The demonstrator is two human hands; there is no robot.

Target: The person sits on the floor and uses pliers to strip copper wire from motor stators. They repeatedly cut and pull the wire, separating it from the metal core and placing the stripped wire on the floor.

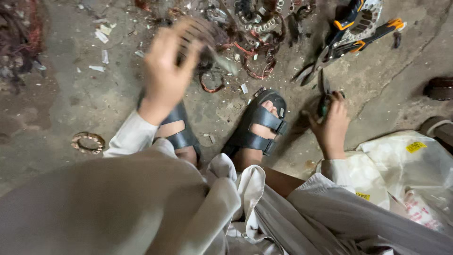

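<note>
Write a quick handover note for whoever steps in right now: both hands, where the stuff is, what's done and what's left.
Left hand: raised, motion-blurred, gripping a round wound coil piece.
Right hand: low by the floor, closed on a small dark tool.
Tangled copper wire lies ahead of the sandals; orange-handled pliers upper right; a ring far left.
Done: some wire is pulled loose.
Left: the held piece.
</note>
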